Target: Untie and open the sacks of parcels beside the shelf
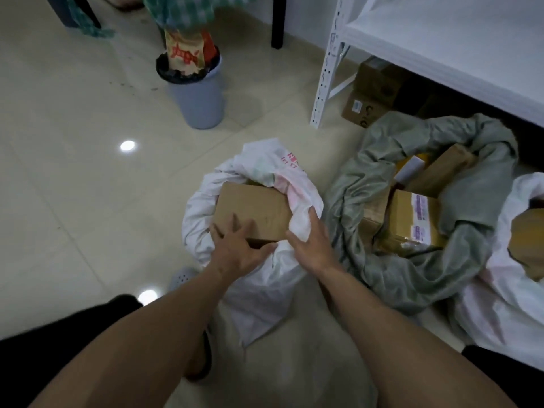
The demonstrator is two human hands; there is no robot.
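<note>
Reaching down to the white sack (198, 228) on the tiled floor in front of you, you have your left hand (238, 245) laid on the near end of the cardboard box (253, 206) in its open mouth, fingers spread flat on top and thumb along the box's near edge. Your right hand (312, 242) grips a bunched fold of the sack's rim on the right side, just beside the box. To your right a grey-green sack (353, 184) lies open with brown parcels (412, 219) showing inside, and another white sack (500, 290) touches its far side. Both sit in front of the white shelf (441, 33). A grey bin (200, 101) stands well apart on the floor beyond.
</note>
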